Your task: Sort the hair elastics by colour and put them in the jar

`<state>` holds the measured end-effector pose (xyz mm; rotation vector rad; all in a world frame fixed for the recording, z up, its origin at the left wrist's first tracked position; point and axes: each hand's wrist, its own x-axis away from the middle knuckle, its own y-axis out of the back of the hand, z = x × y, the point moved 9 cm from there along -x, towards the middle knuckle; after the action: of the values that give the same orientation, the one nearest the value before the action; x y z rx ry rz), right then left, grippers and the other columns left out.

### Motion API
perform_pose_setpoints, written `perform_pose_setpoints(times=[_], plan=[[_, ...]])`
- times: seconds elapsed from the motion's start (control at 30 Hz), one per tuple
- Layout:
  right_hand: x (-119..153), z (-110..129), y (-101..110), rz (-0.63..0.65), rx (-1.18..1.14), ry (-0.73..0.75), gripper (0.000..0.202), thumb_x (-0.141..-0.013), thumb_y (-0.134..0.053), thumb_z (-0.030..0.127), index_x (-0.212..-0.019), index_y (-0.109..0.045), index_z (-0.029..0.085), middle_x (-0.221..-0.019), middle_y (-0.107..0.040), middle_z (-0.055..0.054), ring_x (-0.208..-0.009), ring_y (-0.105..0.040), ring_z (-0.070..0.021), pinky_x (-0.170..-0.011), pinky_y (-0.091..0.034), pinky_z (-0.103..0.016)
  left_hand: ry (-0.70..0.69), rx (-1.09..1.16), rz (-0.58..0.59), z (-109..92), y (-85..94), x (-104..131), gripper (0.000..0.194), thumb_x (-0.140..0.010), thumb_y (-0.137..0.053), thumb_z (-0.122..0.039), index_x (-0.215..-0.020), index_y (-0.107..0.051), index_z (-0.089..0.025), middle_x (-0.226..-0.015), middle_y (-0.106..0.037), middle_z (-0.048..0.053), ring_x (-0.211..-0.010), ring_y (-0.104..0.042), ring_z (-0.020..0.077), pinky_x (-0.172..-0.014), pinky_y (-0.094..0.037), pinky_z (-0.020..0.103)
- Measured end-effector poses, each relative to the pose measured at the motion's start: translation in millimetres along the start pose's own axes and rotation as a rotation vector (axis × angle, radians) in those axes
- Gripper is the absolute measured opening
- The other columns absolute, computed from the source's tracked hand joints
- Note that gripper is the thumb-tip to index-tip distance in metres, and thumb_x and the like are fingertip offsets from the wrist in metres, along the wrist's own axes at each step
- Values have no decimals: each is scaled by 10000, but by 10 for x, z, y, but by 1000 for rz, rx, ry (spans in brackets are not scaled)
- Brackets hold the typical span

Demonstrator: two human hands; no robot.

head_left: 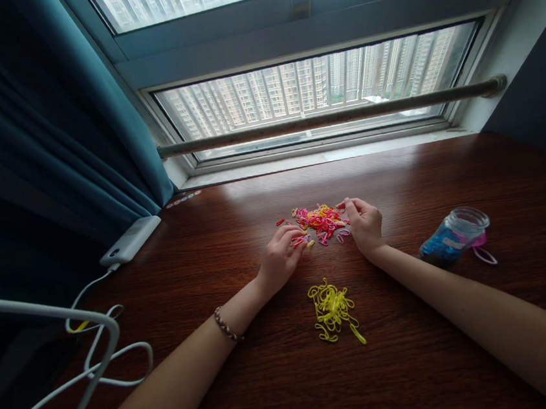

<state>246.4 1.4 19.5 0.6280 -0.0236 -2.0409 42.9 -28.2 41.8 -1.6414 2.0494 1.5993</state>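
Observation:
A loose pile of small rubber bands (321, 220), mostly red and pink with some yellow and orange, lies between my two hands. My left hand (279, 259) rests at the pile's near left edge, its fingers stretched and slightly apart over a few bands. At the right side, my right hand (366, 226) is closed, with thumb and forefinger pinched at a red rubber band (340, 206). Nearer to me, a separate heap of yellow rubber bands (331, 307) sits on the dark wooden table (272, 387).
On the right stands a tilted clear jar (464, 220) with blue contents and a pink lid or strap (483, 251) beside it. At left, a white power bank (130, 240) trails a white cable (119, 370). A blue curtain (113, 130) and a window rail (332, 119) border the table.

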Motion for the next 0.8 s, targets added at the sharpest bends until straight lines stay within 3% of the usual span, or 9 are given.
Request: perform_pose_setpoints(times=[0.13, 0.33, 0.6, 0.8], plan=[[-5, 4, 11, 0, 255, 23, 216, -748, -518, 333, -882, -644, 219, -745, -679, -21, -631, -542, -173, -580, -366, -270, 38, 55, -49, 18, 43, 28, 79, -816, -523, -217, -756, -555, -177, -772, -607, 22, -766, -580, 134, -765, -473, 273], [28, -2, -113, 137, 523, 45, 186, -716, -563, 233, -884, -638, 259, -722, -684, -9, -720, -546, -205, -610, -342, -289, -16, 60, 30, -66, -29, 49, 89, -820, -526, -214, -885, -575, -177, -823, -640, 27, -750, -595, 123, -716, -479, 235], [46, -16, -203, 239, 602, 57, 252, -716, -587, 289, -966, -616, 284, -814, -690, 23, -788, -543, -204, -670, -356, -297, -130, -122, 221, -97, -254, 52, 137, -839, -492, -222, -833, -618, -166, -829, -606, 55, -779, -561, 146, -725, -469, 271], [22, -9, -185, 216, 457, 48, 187, -733, -563, 291, -903, -631, 254, -787, -682, 10, -750, -569, -177, -653, -391, -277, -137, -144, 239, -99, -289, 71, 146, -852, -464, -200, -884, -601, -161, -843, -608, 58, -794, -552, 152, -739, -469, 284]])
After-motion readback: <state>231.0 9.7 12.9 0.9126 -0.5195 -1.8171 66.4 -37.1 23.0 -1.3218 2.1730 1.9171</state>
